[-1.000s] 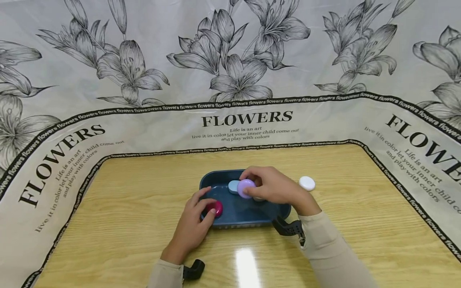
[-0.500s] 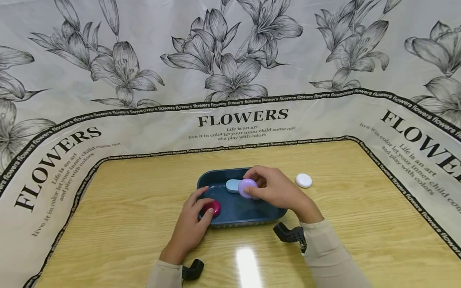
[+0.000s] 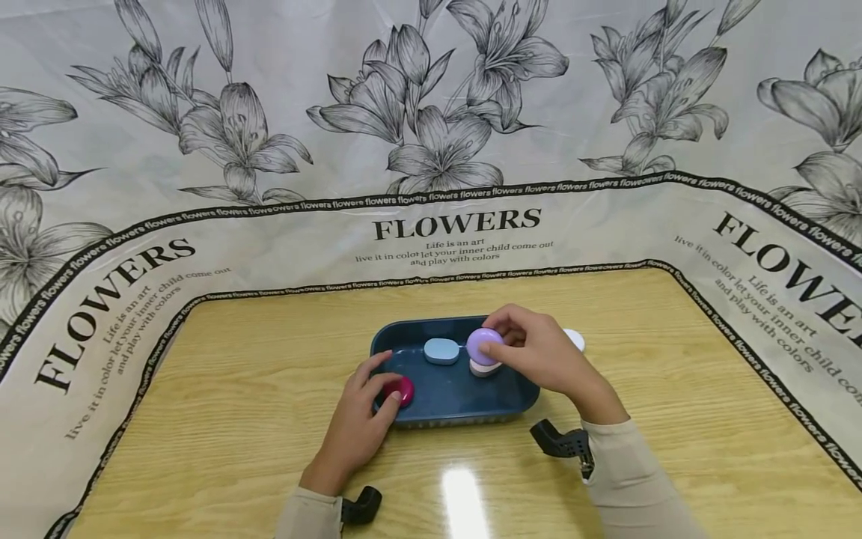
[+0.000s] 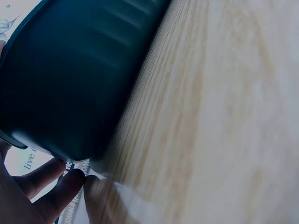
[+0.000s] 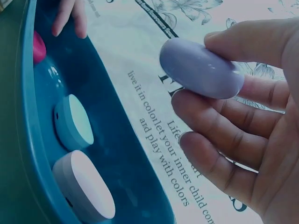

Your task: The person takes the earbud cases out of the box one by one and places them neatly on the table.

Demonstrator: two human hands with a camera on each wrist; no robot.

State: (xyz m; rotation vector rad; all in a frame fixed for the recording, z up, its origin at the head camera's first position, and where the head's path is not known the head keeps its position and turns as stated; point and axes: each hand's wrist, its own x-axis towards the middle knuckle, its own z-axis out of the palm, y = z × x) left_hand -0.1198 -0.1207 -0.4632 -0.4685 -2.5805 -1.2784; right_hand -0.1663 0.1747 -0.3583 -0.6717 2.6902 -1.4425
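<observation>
My right hand (image 3: 539,348) pinches a glossy purple rounded case (image 3: 485,346) between thumb and fingers, held above the right part of a dark blue tray (image 3: 451,400). Below it, a pale pinkish-white oval case (image 5: 86,186) lies in the tray, partly hidden in the head view. Beside that sits a light blue oval case (image 3: 441,351). A magenta round case (image 3: 405,391) rests in the tray's near left corner, partly covered by my left hand (image 3: 360,412). That hand holds the tray's left end, some fingers bent over the rim and others against the outside.
A white round piece (image 3: 575,339) lies on the wooden table (image 3: 236,389) right of the tray, partly behind my right hand. A flower-printed cloth (image 3: 444,150) stands around the table's back and sides. Black wrist mounts (image 3: 360,505) hang below both sleeves.
My right hand has moved right with the purple case, uncovering the light blue case. More of the pinkish-white case shows, and the white piece is now partly hidden. My left hand stays at the tray.
</observation>
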